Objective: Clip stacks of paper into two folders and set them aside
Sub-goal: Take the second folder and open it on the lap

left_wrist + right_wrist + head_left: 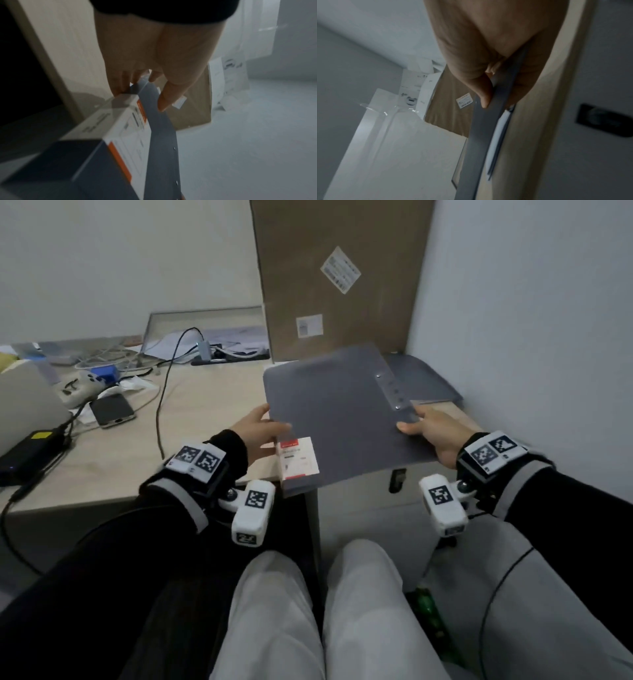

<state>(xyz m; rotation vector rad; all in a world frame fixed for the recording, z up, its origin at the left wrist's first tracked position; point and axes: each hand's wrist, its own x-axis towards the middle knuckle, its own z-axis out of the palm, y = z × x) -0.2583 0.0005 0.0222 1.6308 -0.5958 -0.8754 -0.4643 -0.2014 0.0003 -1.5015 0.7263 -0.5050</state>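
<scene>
I hold a grey folder (335, 412) closed and tilted above the corner where the desk meets the cabinet. My left hand (260, 433) takes its left edge between thumb and fingers (118, 83). My right hand (428, 433) pinches the right edge near the riveted strip, thumb (484, 92) on top. White sheets (498, 135) show inside the folder (479, 135). A white and red label (298, 457) sits at its near left corner, also blurred in the left wrist view (130, 129). A second grey folder (424, 381) lies on the cabinet top behind, by the wall.
A tall cardboard box (339, 278) leans against the wall behind the folders. The wooden desk (205, 405) at left carries a phone (111, 409), a black power adapter (30, 453), cables (164, 392) and clutter. A white cabinet (363, 508) with a lock (397, 479) stands before my knees.
</scene>
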